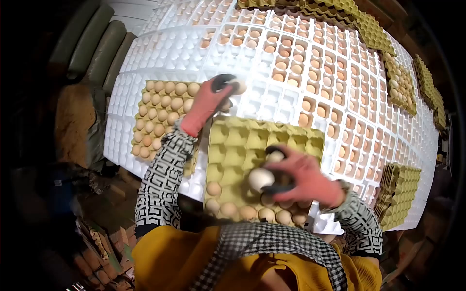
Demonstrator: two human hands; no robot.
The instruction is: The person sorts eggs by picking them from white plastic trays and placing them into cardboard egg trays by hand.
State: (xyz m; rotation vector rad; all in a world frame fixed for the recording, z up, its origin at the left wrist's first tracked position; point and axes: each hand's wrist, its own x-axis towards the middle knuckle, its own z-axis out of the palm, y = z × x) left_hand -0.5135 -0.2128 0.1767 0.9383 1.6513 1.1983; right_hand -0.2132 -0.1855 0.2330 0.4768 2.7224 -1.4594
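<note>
Left hand: red glove [206, 104] with black fingertips, curled round the left egg [238, 86], above the white trays [170, 53].
Right hand: red glove, bent over the near tray [230, 145]; thumb and fingers [284, 194] grip the right egg [261, 180]. Another egg [275, 156] shows at the upper fingers; whether held, I cannot tell.
Egg axis: right egg looks nearly round from here; left egg is blurred, so its pointed end cannot be told.
Near tray: yellow-green, squarish, far edge slanting slightly down to the right; eggs line its near edge, one more just beyond at the left.
Side tray: yellow-green [190, 168], left of the near tray, its rows full of eggs, turned slightly clockwise.
Surface: white trays side by side, many cells holding eggs at centre and right; a carton stack [403, 194] at right.
Room: dim; dark sacks [102, 48] upper left, bricks [92, 259] lower left.
</note>
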